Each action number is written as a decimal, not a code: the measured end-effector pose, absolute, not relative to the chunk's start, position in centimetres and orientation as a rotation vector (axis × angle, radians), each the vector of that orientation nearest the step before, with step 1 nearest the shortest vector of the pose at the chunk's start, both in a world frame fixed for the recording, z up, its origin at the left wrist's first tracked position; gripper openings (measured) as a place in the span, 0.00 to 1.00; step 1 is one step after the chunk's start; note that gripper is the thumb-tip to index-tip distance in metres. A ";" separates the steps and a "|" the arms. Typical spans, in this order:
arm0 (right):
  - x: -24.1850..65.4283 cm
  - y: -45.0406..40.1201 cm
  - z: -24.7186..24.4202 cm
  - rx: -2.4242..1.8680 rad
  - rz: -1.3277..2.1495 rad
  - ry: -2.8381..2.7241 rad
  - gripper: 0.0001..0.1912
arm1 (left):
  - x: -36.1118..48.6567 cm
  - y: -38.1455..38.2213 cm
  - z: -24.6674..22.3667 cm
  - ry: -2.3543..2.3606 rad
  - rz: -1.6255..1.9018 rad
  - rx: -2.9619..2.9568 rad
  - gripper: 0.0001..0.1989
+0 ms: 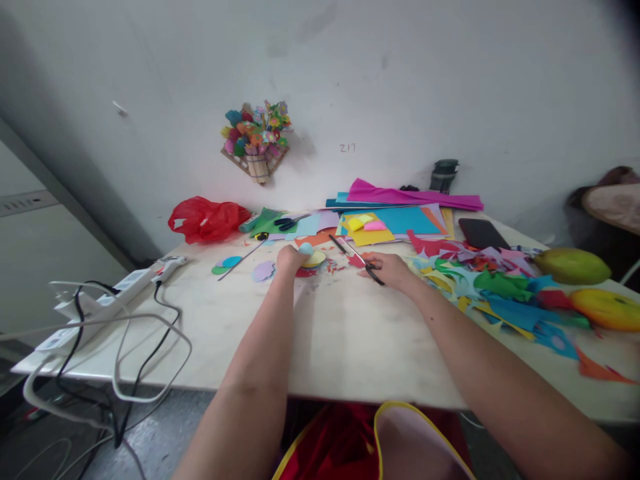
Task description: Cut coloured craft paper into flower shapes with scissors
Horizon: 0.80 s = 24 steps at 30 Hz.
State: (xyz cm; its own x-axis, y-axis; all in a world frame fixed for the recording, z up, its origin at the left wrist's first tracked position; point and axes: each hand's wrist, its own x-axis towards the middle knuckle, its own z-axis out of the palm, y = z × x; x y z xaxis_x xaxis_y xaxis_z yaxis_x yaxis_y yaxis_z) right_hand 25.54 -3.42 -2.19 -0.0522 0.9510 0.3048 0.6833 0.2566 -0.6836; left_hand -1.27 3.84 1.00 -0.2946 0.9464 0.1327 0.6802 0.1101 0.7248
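Note:
My left hand (pixel 291 259) is closed at the middle of the table, its fingertips on a small light blue paper piece (pixel 305 249). Just right of it lies a pale yellow paper piece (pixel 316 259), with red paper partly visible beneath. A lilac paper piece (pixel 263 271) rests to the left of that hand. My right hand (pixel 389 269) is closed round the handles of black-handled scissors (pixel 356 253), whose blades are apart and point up and left. Red paper (pixel 357 260) lies by the blades, and small red scraps (pixel 334 267) are scattered between the hands.
Colored paper sheets (pixel 410 221) and a red plastic bag (pixel 207 219) line the back. Paper scraps (pixel 505 287), a phone (pixel 483 234), a green mango (pixel 573 265) and a yellow-orange mango (pixel 607 309) are at right. Power strips (pixel 107 303) with cables sit at left.

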 end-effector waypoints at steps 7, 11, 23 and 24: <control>25.7 -3.3 -2.3 -1.514 0.455 -1.810 0.16 | 0.0 3.0 0.8 2.118 0.897 1.649 0.07; 25.7 -3.2 -2.5 -1.503 0.445 -1.821 0.15 | -0.3 2.5 0.5 2.144 0.991 1.609 0.06; 25.3 -4.5 -1.1 -1.589 0.424 -1.967 0.17 | 1.5 2.7 -0.2 1.073 1.526 1.171 0.15; 25.1 -4.7 -0.8 -1.599 0.385 -1.990 0.17 | 1.8 2.4 -0.1 1.018 1.507 1.162 0.17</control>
State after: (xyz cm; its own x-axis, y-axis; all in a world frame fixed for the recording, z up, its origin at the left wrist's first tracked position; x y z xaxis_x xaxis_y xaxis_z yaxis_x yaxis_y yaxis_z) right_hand 25.14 -4.75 -0.75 -0.1385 0.9611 0.2389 0.8027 0.2503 -0.5413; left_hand 1.77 2.40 -0.05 -0.1038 0.9759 0.1918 -0.1871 -0.2085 0.9600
